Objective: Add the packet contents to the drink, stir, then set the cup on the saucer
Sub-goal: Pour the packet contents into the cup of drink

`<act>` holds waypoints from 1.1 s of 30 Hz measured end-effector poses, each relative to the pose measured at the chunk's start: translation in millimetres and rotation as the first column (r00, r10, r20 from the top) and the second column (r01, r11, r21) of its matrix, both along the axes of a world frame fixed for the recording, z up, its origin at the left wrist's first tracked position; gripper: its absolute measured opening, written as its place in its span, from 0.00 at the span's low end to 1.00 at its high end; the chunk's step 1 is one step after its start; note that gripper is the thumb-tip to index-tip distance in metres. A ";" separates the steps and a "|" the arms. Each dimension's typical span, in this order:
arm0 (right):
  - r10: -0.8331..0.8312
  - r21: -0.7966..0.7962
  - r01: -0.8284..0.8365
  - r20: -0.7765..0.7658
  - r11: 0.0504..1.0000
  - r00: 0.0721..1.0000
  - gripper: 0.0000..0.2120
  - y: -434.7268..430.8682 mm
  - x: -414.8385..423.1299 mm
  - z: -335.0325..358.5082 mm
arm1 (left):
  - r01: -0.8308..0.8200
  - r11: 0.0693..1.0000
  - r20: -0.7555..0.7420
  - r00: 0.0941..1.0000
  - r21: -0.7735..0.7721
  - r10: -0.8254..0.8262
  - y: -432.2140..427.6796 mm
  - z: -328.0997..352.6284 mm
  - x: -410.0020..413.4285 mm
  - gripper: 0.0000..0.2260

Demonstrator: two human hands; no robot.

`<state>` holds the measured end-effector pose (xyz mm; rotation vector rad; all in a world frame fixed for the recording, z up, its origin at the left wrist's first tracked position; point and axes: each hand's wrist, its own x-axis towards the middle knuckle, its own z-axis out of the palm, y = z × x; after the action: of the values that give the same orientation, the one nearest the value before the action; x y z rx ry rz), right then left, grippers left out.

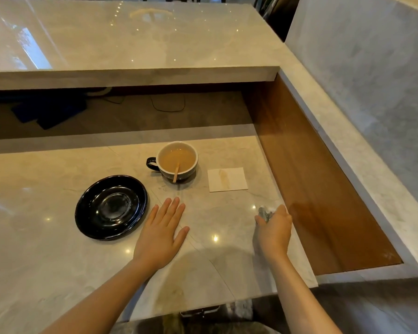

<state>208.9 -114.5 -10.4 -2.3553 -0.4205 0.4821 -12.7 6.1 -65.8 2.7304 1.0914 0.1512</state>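
A dark cup (177, 161) with a pale interior stands on the marble counter, its handle pointing left. It holds a light brown drink, and a wooden stir stick (176, 174) leans in it. A black glossy saucer (111, 206) lies to the cup's front left, apart from it. My left hand (163, 235) rests flat and open on the counter, just right of the saucer. My right hand (274, 229) is near the counter's right edge, fingers closed on a crumpled silvery packet (264, 212).
A white napkin (227, 179) with a brown stain lies right of the cup. A brown wooden wall (311, 184) borders the counter on the right. A raised marble shelf (130, 75) overhangs the back, with cables and dark blue items beneath it.
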 end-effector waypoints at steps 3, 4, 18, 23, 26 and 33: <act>-0.053 0.140 0.067 -0.101 0.988 0.993 0.26 3.0 -4.2 10.4 | -0.003 1.000 0.015 1.000 -0.017 0.004 -2.0 2.2 0.8 0.27; -0.069 0.160 0.090 -0.133 0.983 0.989 0.22 3.7 -4.9 12.8 | -0.006 1.000 0.023 1.000 -0.030 0.007 -2.1 2.9 1.0 0.27; 0.167 0.526 0.175 -0.540 0.833 0.825 0.07 57.3 -18.2 55.7 | 0.027 0.998 0.009 1.000 -0.048 -0.027 -0.5 1.0 1.3 0.26; 0.325 0.449 -0.178 -0.275 0.876 0.905 0.08 111.6 -16.2 70.4 | 0.012 0.998 -0.021 1.000 -0.053 -0.013 0.8 0.0 1.8 0.26; 0.363 0.379 -0.299 -0.109 0.876 0.925 0.08 139.0 -20.1 72.4 | 0.006 0.998 -0.019 1.000 -0.056 -0.007 0.9 2.2 2.3 0.27; 0.443 0.243 -0.466 0.147 0.851 0.884 0.07 171.2 -21.9 69.2 | -0.006 0.999 -0.023 1.000 -0.048 0.005 -1.5 4.6 2.5 0.26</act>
<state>186.9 56.6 58.8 -2.0048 -1.0355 0.5017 -10.3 4.6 -61.3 2.6929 1.0939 0.0938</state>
